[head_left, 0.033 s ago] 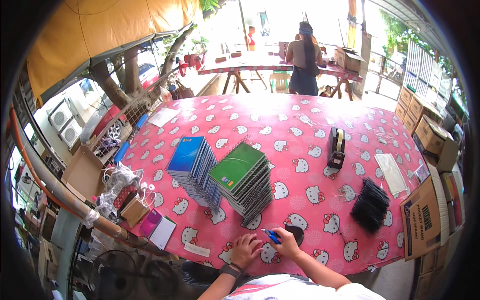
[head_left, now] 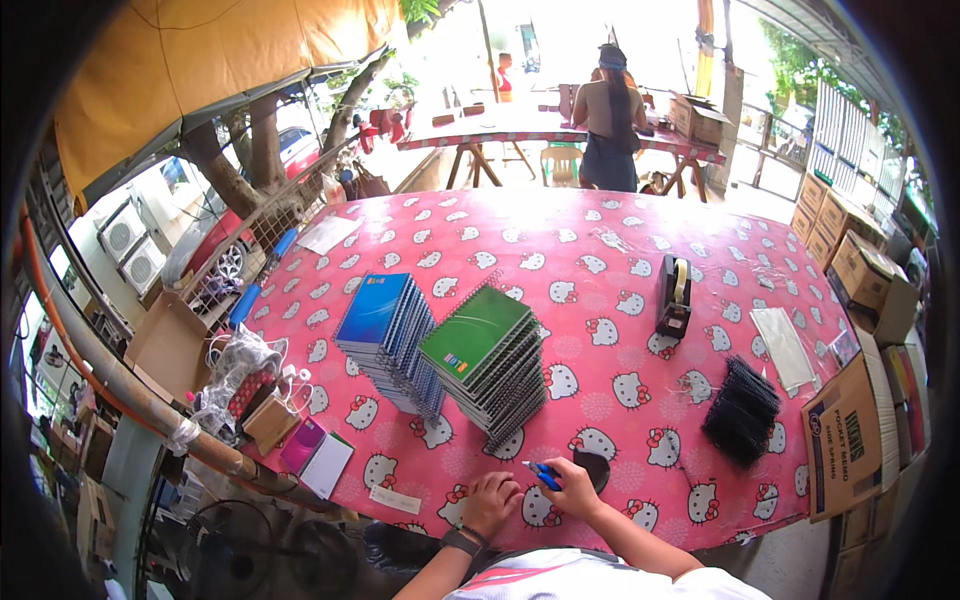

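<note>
My right hand is closed around small blue-handled pliers, their metal tip pointing left over the table's near edge. To its left, my left hand lies palm down on the pink patterned tablecloth, fingers stretched out and nothing in them. Just beyond both hands rises a stack of green spiral notebooks, and left of it a stack of blue spiral notebooks. A dark rounded object sits against my right hand, partly hidden by it.
Rightward are a tape dispenser, a bundle of black spiral coils, clear plastic sleeves and a cardboard box. A small purple-and-white notebook and a paper slip lie left. Another person stands at a far table.
</note>
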A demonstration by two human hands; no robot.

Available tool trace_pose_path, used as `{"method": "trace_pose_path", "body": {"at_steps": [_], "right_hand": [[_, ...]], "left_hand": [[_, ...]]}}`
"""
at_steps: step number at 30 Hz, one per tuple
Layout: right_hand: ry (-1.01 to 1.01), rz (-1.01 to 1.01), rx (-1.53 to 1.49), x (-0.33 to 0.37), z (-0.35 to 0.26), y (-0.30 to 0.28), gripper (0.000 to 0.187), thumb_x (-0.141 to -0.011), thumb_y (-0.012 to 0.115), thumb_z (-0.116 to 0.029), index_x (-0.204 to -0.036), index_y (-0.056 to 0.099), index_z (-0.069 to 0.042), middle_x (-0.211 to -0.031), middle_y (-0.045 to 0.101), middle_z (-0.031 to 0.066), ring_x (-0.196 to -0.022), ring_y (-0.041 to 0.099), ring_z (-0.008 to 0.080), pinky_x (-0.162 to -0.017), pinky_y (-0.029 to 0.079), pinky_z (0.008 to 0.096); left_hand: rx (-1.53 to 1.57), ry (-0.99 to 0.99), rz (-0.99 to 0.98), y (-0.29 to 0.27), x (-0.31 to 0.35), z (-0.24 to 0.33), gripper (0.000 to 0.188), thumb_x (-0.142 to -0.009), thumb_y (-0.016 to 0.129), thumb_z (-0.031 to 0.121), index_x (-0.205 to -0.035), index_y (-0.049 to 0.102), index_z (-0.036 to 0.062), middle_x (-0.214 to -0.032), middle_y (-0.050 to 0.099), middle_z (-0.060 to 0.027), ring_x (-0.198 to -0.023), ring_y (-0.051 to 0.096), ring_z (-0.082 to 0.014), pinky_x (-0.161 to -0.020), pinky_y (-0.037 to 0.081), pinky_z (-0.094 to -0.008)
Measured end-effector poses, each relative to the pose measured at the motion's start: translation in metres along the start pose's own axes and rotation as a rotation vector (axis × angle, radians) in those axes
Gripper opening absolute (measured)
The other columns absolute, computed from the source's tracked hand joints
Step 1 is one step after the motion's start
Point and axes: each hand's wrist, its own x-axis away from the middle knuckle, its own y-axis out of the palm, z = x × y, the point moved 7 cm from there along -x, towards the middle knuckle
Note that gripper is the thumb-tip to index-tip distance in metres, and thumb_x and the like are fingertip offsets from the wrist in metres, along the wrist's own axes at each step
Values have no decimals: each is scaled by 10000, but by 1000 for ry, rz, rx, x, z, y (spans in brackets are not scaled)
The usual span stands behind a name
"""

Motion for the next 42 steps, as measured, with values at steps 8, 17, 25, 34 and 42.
{"method": "trace_pose_path", "body": {"at_steps": [8, 17, 25, 34, 42], "right_hand": [[-26, 32, -19, 1, 9, -3, 299, -699, 679, -38, -980, 582, -5, -825, 606, 129, -731, 623, 233, -653, 496, 314], [104, 30, -115, 6, 22, 6, 246, -758, 666, -31, -983, 579, 15, -793, 593, 95, -715, 558, 138, -677, 464, 272], [37, -29, -43, 5, 13, 9, 244, -766, 660, -74, -986, 578, -3, -763, 591, 89, -677, 568, 152, -657, 466, 278], [61, 71, -78, 2, 22, -3, 294, -707, 647, 0, -993, 581, -7, -803, 598, 90, -730, 599, 160, -661, 476, 276], [-67, -168, 186, 1, -3, 6, 378, -660, 708, -132, -1009, 595, -39, -913, 611, 133, -859, 601, 318, -767, 486, 391]], "left_hand": [[14, -243, 207, -32, 43, -72, 90, -818, 600, 198, -798, 590, 111, -810, 581, -71, -768, 576, -264, -656, 450, -403], [79, -986, 1039, -132, 190, -193, 196, -868, 639, 194, -864, 626, -1, -770, 637, -56, -662, 580, -135, -622, 481, -294], [-211, -1156, 813, -128, 249, -235, 226, -863, 614, 252, -922, 645, 35, -958, 627, -135, -877, 601, -269, -759, 476, -392], [-405, -1016, 909, -125, 219, -195, 300, -734, 655, 100, -1026, 647, 28, -1082, 617, -178, -1053, 547, -322, -937, 407, -434], [103, -689, 696, -99, 79, -147, 177, -834, 550, 120, -960, 603, 7, -934, 596, -145, -860, 565, -275, -744, 457, -366]]}}
